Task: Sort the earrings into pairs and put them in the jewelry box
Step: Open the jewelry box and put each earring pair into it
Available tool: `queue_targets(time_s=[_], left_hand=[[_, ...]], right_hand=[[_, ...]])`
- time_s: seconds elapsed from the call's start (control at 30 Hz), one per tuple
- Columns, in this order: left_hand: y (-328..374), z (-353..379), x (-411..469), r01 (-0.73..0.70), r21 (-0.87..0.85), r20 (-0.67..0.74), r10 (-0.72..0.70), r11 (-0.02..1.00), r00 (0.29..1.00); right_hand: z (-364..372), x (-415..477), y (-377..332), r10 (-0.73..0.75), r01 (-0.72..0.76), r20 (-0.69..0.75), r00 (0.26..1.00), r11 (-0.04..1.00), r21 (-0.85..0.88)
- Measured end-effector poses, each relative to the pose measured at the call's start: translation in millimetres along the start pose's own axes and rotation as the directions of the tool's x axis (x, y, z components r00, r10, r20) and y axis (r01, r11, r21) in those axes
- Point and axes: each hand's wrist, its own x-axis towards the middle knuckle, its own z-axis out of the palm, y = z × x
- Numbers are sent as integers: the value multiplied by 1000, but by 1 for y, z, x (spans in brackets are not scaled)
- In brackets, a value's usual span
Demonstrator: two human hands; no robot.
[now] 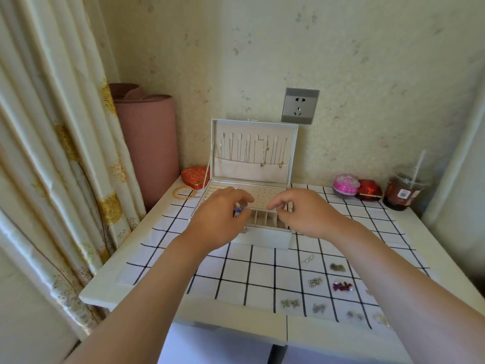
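- White rectangular jewelry box [262,239]: stands at the back centre of the table, lid upright against the wall. Thin chain necklaces [263,153] hang inside the lid. The tray has a dotted stud panel and a front row of narrow slots.
- Left hand [220,219]: over the box's front left corner, fingers curled, thumb and forefinger pinching a small bluish earring [238,210], too small to make out further.
- Right hand [307,214]: over the front right of the tray, thumb and forefinger tips drawn together above the slots. I cannot tell whether they hold anything.
- Loose earrings, in separate squares of the cloth at front right, well apart from the box:
  - silver drop earring [308,258]
  - olive-green cluster [337,267]
  - silver cluster [315,281]
  - dark red pair with pearls [341,286]
  - silver bow pair [290,303]
  - further small pale pieces near the front edge, blurred
- White cloth with black grid lines [236,279]: covers the white table [136,300].
- Red heart-shaped box [195,176] and gold bangles [184,192]: just left of the jewelry box.
- Pink round box [346,185], red box [370,190] and clear plastic cup of dark drink with straw [402,193]: back right.
- Grey wall socket [300,105]: above the lid.
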Motion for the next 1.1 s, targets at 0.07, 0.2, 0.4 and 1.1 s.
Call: queue_targets(time_s=[0.07, 0.2, 0.4, 1.1], left_hand=[[18, 6, -7, -36, -37, 56, 38, 999, 998], [45, 19, -24, -22, -6, 370, 22, 1000, 929], [60, 39, -45, -2, 136, 645, -87, 991, 759], [45, 30, -26, 195, -151, 392, -123, 969, 912]], right_hand=[[-4, -20, 2, 19, -20, 34, 999, 1000, 6], [-7, -63, 4, 68, -64, 237, 969, 998, -26], [-3, -94, 1, 141, -76, 458, 878, 984, -158], [-2, -68, 0, 62, -73, 111, 992, 992, 104]])
